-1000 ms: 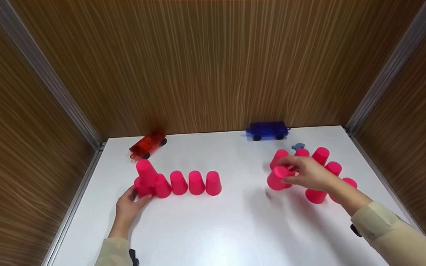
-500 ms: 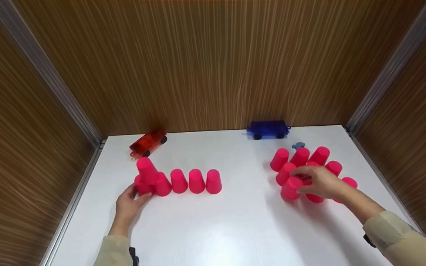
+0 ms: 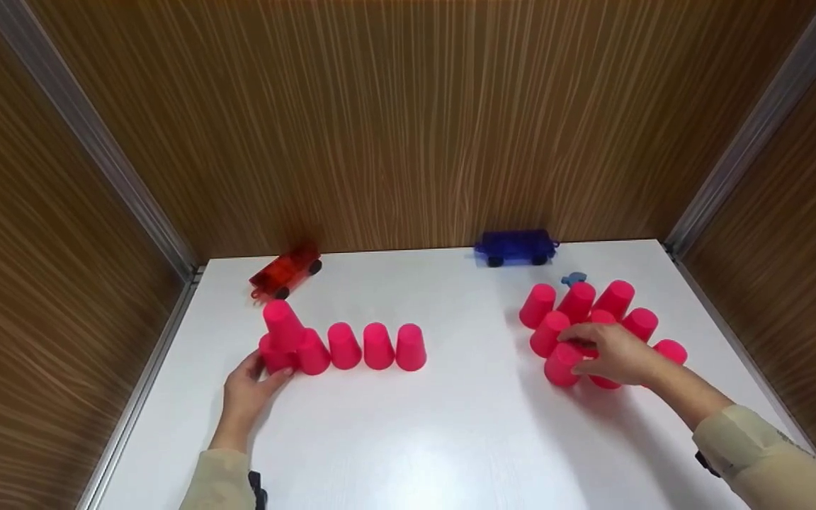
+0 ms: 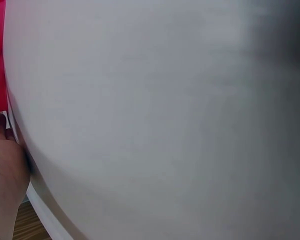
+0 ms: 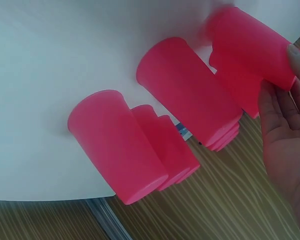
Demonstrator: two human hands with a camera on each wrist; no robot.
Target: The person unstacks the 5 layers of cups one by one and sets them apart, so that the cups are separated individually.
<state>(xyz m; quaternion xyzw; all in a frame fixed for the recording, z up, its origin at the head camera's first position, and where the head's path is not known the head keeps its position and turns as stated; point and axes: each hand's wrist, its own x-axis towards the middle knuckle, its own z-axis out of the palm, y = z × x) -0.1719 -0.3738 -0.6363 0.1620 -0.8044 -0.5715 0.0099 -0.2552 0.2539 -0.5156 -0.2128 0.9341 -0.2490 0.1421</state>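
A row of upside-down pink cups [image 3: 377, 347] stands at the left, with one more cup [image 3: 282, 322] resting on top at its left end. My left hand [image 3: 246, 397] grips the leftmost bottom cup [image 3: 279, 358], thumb in front. In the left wrist view, only part of that hand [image 4: 5, 170] shows at the edge. On the right, my right hand [image 3: 613, 354] holds a pink cup [image 3: 562, 365] between thumb and fingers, at the front left corner of a cluster of upside-down cups [image 3: 578, 301]. The right wrist view shows this held cup [image 5: 252, 47] close beside others.
A red toy car [image 3: 286, 272] stands at the back left of the white table [image 3: 408, 439]. Toward the back right are a dark blue toy wagon [image 3: 518, 247] and a small blue piece [image 3: 574, 278]. Wood-patterned panels [image 3: 408, 127] enclose the back and sides.
My right hand has moved the held cup right and down toward the front of the cluster, and it is nearly still now. The left hand has stayed on its cup.
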